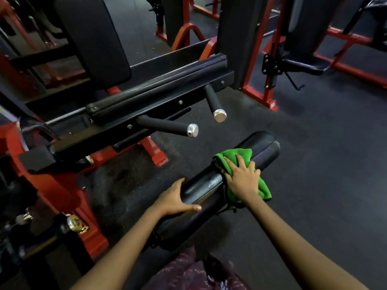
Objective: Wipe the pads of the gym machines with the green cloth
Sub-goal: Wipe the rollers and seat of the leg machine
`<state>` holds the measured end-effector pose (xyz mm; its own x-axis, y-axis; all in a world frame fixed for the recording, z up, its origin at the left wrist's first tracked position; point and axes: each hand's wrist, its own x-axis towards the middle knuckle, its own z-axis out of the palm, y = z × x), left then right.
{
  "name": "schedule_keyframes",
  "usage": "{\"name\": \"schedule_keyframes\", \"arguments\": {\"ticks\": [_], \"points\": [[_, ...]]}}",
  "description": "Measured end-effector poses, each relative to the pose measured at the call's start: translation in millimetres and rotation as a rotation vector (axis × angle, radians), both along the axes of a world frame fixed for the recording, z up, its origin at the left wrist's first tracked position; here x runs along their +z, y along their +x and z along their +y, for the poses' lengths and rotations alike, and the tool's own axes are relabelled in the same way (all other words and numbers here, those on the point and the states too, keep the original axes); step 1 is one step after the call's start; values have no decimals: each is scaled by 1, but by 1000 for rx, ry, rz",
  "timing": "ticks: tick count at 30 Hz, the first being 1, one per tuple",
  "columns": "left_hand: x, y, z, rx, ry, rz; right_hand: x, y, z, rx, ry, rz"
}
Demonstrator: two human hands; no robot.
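A long black roller pad [203, 186] runs diagonally from lower left to upper right in front of me. The green cloth [232, 158] is draped over its upper half. My right hand [243, 178] lies flat on the cloth with spread fingers and presses it onto the pad. My left hand [174, 198] rests on the pad's near side, thumb along the top and fingers wrapped over the far edge. Part of the cloth hangs down the pad's right side under my right wrist.
A red and black machine frame [62, 185] stands to the left. Two black handles with chrome caps [192, 130] jut out above the pad, below a long narrow pad [159, 86] and a back pad [94, 38]. Dark rubber floor [314, 164] lies to the right.
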<state>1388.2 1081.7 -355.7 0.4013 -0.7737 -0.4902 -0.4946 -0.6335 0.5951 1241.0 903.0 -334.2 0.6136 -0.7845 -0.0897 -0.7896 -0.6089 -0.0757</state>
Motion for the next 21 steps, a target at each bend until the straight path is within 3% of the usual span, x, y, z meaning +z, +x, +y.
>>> {"name": "schedule_keyframes", "arguments": {"ticks": [2, 5, 9, 12, 16, 21], "points": [[-3, -3, 2, 160, -171, 47, 0, 12, 27, 21, -1, 9], [3, -3, 1, 491, -421, 111, -6, 18, 81, 261, -68, -16], [8, -3, 3, 676, -454, 110, -4, 11, 87, 462, -114, 44], [5, -3, 4, 477, -301, 80, 0, 13, 26, 258, -94, 39], [-1, -9, -1, -19, 15, -290, 5, 18, -4, 15, -15, -4], [-6, -8, -3, -14, 155, -263, 0, 33, 60, 259, -52, 7]]}}
